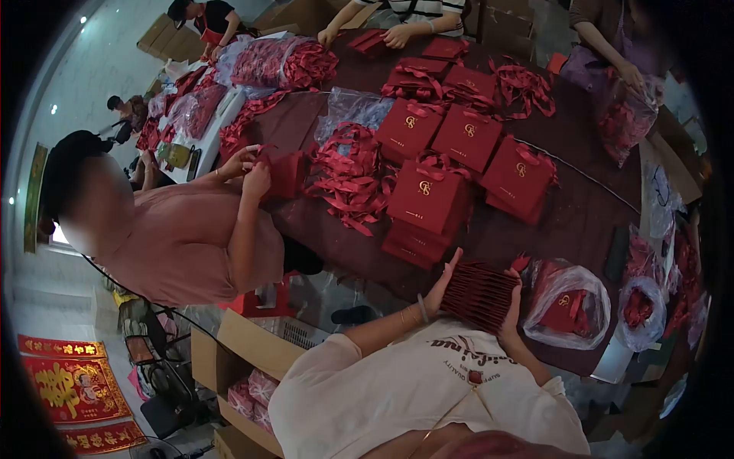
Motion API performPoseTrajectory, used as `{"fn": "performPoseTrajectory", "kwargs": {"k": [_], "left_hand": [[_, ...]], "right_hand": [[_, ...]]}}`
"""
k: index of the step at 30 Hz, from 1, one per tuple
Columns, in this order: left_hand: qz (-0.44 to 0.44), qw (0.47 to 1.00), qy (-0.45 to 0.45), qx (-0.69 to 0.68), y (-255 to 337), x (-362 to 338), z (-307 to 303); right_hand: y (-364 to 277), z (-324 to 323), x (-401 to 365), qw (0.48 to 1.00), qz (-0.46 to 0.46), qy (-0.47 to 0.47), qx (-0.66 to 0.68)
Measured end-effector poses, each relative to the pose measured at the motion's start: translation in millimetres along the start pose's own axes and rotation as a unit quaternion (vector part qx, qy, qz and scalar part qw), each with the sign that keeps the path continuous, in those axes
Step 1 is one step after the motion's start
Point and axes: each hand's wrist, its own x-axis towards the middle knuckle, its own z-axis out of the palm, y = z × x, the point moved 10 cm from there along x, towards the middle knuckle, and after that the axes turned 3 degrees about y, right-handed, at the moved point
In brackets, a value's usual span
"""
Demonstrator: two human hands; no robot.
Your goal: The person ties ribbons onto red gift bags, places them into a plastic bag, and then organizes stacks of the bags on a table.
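Between my two palms, close to my white shirt, is a stack of dark red paper bags [475, 297], seen edge-on. My left hand [439, 289] presses on its left side with fingers stretched upward. On the other side my right hand [511, 307] grips the stack. Just beyond it lies a pile of red gift bags [428, 195] with gold lettering and ribbon handles. To the right, a clear plastic bag [541, 310] holds more red bags.
A dark red cloth covers the table [589, 199]. Loose red ribbons [352, 172] lie in a heap on it. At my left a co-worker in a pink shirt [191, 237] handles a red bag. An open cardboard box [256, 336] stands by my left arm. Other people work around the table.
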Motion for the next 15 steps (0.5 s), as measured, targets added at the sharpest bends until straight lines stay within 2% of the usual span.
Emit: {"fn": "performPoseTrajectory", "kwargs": {"k": [2, 3, 4, 6, 8, 11, 14, 15], "left_hand": [[0.000, 0.997, 0.001, -0.082, 5.4, 2.3, 9.7], [0.001, 0.996, 0.002, -0.085, 3.5, 2.9, 9.8], [0.000, 0.998, 0.006, -0.069, 0.6, 3.4, 7.8], [0.001, 0.999, 0.012, -0.052, -4.8, 5.2, -0.4], [0.032, 0.997, -0.003, 0.071, -8.5, 6.6, -7.7], [0.045, 0.994, -0.043, 0.093, -12.4, 6.6, -10.6], [0.037, 0.994, -0.036, 0.093, -9.3, 5.7, -8.7], [0.037, 0.994, -0.036, 0.094, -9.3, 4.8, -6.6]], "right_hand": [[0.2, -4.1, -0.6, 1.000, 0.014, 0.004, 0.011], [-30.5, 33.8, -10.3, 1.000, -0.012, -0.011, -0.004], [-48.9, 56.0, -16.8, 0.999, -0.038, -0.026, -0.017], [-40.9, 49.4, -11.9, 0.999, -0.033, -0.023, -0.005], [-34.3, 44.7, -11.9, 0.999, -0.027, -0.020, 0.009], [-35.5, 50.7, -14.0, 0.999, -0.002, -0.009, 0.053], [-35.0, 54.6, -10.1, 0.999, -0.033, -0.019, 0.038], [-31.8, 73.0, -8.3, 0.935, -0.030, -0.122, 0.332]]}}
